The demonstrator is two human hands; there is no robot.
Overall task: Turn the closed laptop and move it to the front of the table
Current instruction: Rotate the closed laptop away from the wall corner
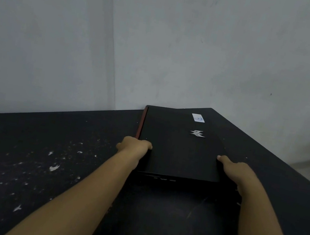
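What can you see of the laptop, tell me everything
The laptop is black, matte and closed, lying flat near the far corner of the dark table, a short side with ports facing the person. A red strip edges its left side; the lid bears a silver logo and a white sticker. The left hand and right hand grip its long sides.
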